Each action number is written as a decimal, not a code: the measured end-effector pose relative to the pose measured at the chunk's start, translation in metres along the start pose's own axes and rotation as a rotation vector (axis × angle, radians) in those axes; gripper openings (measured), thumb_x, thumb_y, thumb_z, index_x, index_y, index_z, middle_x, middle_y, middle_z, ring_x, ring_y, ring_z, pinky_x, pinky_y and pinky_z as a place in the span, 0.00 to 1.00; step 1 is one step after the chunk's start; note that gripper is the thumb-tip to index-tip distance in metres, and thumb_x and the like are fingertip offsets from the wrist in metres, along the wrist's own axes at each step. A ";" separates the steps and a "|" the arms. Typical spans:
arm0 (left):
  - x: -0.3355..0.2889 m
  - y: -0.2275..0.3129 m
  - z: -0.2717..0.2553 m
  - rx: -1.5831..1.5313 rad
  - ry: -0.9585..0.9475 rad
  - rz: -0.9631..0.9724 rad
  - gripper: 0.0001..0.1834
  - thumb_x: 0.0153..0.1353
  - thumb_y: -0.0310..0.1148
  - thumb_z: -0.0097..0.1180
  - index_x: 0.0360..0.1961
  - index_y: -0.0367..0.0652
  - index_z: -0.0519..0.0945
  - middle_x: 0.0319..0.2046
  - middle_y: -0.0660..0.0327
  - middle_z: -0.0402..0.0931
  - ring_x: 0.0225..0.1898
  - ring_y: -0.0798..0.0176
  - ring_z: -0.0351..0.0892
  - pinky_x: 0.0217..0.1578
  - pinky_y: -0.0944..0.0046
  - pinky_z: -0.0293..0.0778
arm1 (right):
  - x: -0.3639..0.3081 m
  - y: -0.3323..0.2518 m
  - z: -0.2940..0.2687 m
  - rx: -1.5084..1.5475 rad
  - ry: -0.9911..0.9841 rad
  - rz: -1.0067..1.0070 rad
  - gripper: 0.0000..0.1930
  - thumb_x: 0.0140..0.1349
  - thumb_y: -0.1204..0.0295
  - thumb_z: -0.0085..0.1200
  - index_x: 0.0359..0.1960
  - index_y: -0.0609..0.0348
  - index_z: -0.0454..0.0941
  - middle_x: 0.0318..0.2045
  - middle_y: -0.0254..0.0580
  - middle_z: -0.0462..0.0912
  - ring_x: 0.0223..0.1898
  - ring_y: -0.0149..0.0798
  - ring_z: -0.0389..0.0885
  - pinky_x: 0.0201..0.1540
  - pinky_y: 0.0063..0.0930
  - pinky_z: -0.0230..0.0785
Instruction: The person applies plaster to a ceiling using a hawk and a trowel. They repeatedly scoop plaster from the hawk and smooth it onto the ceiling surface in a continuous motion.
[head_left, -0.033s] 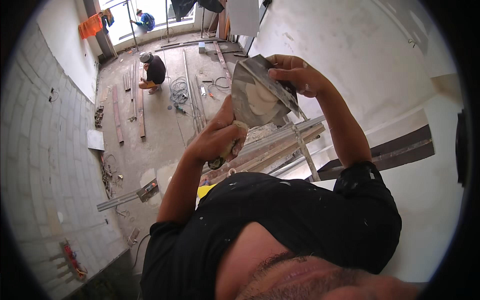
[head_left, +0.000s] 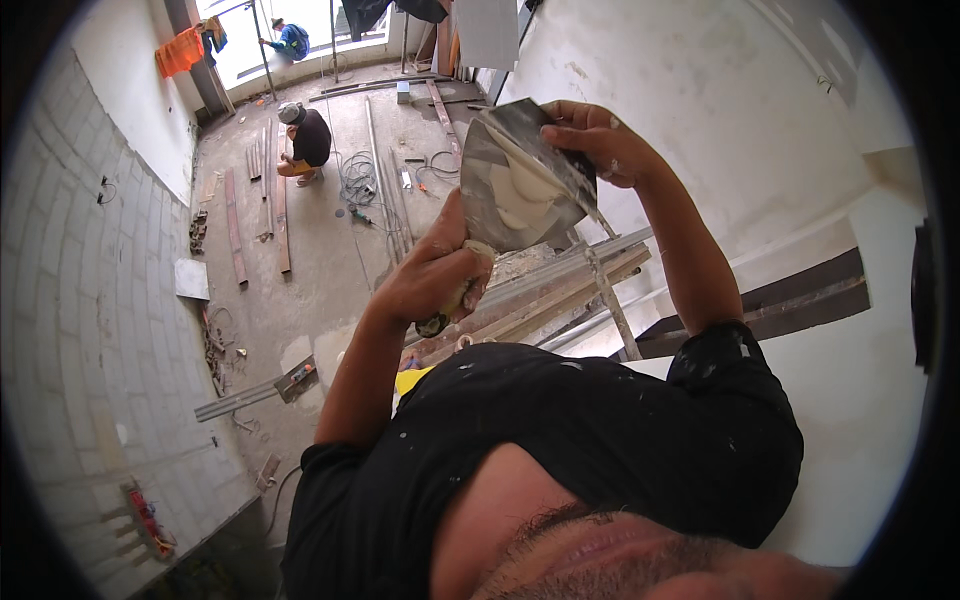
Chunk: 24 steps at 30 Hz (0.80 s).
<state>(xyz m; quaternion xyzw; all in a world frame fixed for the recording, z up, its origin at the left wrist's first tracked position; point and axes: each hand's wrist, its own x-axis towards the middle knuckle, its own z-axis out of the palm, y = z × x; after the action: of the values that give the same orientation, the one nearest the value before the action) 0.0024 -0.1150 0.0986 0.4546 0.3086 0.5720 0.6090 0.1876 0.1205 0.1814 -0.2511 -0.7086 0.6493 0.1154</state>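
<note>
My left hand (head_left: 440,262) is closed round the handle of a putty knife, its wide, fan-shaped steel blade (head_left: 478,175) tilted up in front of my chest. Pale, creamy putty (head_left: 530,183) lies in a smeared lump on that blade. My right hand (head_left: 603,146) pinches a flat steel scraper (head_left: 535,122) between thumb and fingers. The scraper rests against or just over the far side of the blade, beside the putty; exact contact is hard to see. Dried white smears mark my fingers.
Below the tools lie long boards and metal profiles (head_left: 560,290) with an upright pole (head_left: 608,300). One person (head_left: 306,138) squats on the floor amid steel bars and cables (head_left: 358,180); another (head_left: 290,42) is at the window opening. A block wall (head_left: 90,270) stands left, a plastered wall (head_left: 680,120) right.
The scraper in my right hand has shifted and tilted slightly against the blade, and more of the putty shows. My left hand has hardly moved.
</note>
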 end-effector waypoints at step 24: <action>0.041 -0.021 -0.005 0.491 0.431 0.642 0.16 0.66 0.20 0.53 0.54 0.32 0.74 0.29 0.61 0.74 0.26 0.72 0.69 0.26 0.65 0.68 | -0.053 -0.058 0.035 -1.077 0.374 -1.365 0.23 0.46 0.89 0.62 0.44 0.53 0.79 0.43 0.38 0.90 0.45 0.44 0.84 0.52 0.36 0.71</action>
<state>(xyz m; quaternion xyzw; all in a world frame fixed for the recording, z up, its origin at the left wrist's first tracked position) 0.0126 -0.0727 0.0838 0.5287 0.3982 0.7233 0.1968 0.2033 0.0620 0.2425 0.1038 -0.8826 -0.0339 0.4573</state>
